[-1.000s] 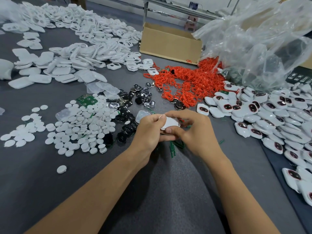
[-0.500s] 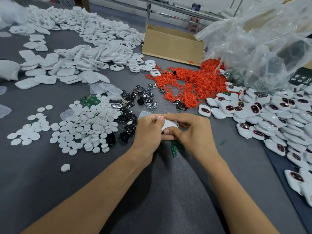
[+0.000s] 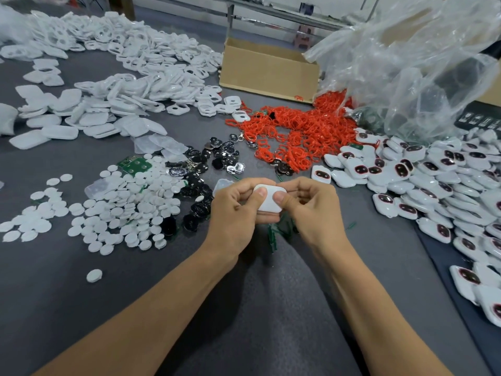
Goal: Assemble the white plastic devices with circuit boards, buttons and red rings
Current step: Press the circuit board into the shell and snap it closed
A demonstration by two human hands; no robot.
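Note:
A white plastic device [image 3: 271, 202] is held over the middle of the grey table, its plain back up. My left hand [image 3: 235, 213] grips its left side with the thumb on top. My right hand [image 3: 311, 210] grips its right side, thumb pressed on the shell. Its underside is hidden by my fingers. Behind it lies a heap of red rings [image 3: 295, 137]. Dark shiny buttons [image 3: 206, 169] are scattered left of my hands, beside a green circuit board [image 3: 135, 165].
White round discs [image 3: 122, 210] spread at the left. Empty white shells [image 3: 113, 77] cover the far left. Finished devices with dark windows [image 3: 433, 185] pile up at the right. A cardboard box [image 3: 268, 71] and a clear plastic bag [image 3: 423, 66] stand behind. Green scraps [image 3: 272, 237] lie under my hands.
Both hands stay together on the white device; my thumbs have shifted onto its top face. The view has moved slightly.

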